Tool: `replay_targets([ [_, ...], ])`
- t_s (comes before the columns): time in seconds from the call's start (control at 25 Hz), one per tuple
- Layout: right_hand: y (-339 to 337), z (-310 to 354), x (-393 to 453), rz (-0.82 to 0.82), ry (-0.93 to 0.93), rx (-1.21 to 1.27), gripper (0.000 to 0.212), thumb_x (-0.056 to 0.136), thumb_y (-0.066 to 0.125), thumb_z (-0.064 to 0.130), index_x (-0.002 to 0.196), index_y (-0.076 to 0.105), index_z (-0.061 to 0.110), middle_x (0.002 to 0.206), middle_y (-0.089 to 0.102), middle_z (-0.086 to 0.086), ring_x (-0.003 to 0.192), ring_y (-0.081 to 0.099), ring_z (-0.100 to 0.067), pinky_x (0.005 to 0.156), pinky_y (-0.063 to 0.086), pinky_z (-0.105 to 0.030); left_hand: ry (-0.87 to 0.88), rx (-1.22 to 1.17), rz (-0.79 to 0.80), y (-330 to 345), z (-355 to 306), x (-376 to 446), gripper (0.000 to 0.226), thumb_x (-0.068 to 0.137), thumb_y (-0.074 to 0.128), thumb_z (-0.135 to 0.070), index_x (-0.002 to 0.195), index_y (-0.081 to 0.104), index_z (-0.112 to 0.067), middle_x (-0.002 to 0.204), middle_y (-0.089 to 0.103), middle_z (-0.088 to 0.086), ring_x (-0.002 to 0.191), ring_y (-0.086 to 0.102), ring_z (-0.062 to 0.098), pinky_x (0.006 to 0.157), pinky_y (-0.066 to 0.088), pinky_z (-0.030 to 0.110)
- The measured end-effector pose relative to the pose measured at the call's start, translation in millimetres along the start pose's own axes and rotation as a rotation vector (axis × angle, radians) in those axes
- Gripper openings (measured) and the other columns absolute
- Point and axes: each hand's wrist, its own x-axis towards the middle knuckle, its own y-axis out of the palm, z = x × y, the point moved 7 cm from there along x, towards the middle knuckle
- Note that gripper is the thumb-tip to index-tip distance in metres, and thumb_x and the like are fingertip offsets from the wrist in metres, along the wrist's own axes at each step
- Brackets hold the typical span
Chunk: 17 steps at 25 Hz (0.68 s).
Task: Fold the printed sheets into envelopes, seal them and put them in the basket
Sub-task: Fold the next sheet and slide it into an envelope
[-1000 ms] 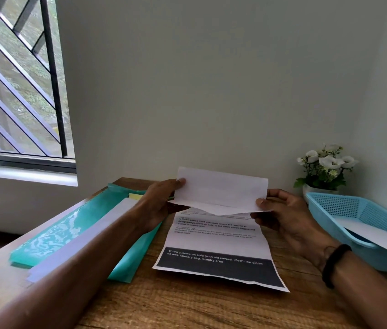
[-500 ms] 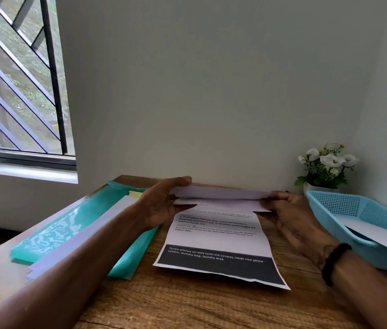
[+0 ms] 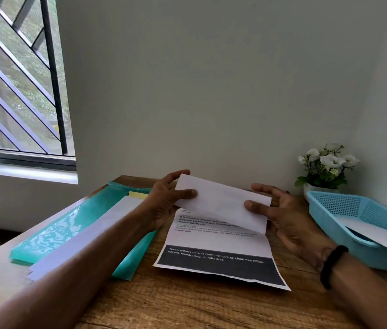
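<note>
Flap lifted again, left hand (image 3: 164,200) and right hand (image 3: 280,214) pinching creased printed sheet (image 3: 218,236)

White flowers in pot (image 3: 325,169) by wall; barred window (image 3: 19,91) left.

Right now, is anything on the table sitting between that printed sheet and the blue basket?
Nothing visible does. The printed sheet lies left of the blue basket, with only the right hand gripping its folded flap and bare table between. The flower pot stands behind.
</note>
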Motion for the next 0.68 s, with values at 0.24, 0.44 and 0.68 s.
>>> replay_targets([
  [0.24,1,5,-6,-0.025,-0.060,-0.184,0.032,0.082,0.083,0.000,0.112,0.077,0.009,0.094,0.082,-0.012,0.077,0.080,-0.024,0.063,0.065,-0.032,0.061,0.233,-0.054,-5,-10,-7,0.026,0.086,0.081,-0.020,0.109,0.076,-0.009,0.103,0.081,0.012,0.097,0.077,0.031,0.083,0.065,0.035],
  [0.44,-7,-3,-2,-0.074,-0.010,-0.277,0.030,0.088,0.078,0.002,0.115,0.075,0.014,0.109,0.077,-0.011,0.093,0.076,-0.029,0.060,0.065,-0.033,0.337,1.005,-0.515,-60,-54,-12,0.017,0.093,0.075,-0.037,0.101,0.076,-0.022,0.101,0.079,0.005,0.084,0.073,0.019,0.073,0.062,0.036],
  [0.68,3,-1,-4,-0.017,-0.128,-0.620,0.030,0.090,0.077,0.004,0.116,0.074,0.018,0.114,0.069,-0.002,0.086,0.066,-0.009,0.054,0.053,-0.009,-0.397,1.571,-0.469,-105,-34,-22,0.117,0.057,0.067,-0.094,0.145,0.050,-0.018,0.154,0.045,0.021,0.140,0.039,0.045,0.113,0.032,0.066],
])
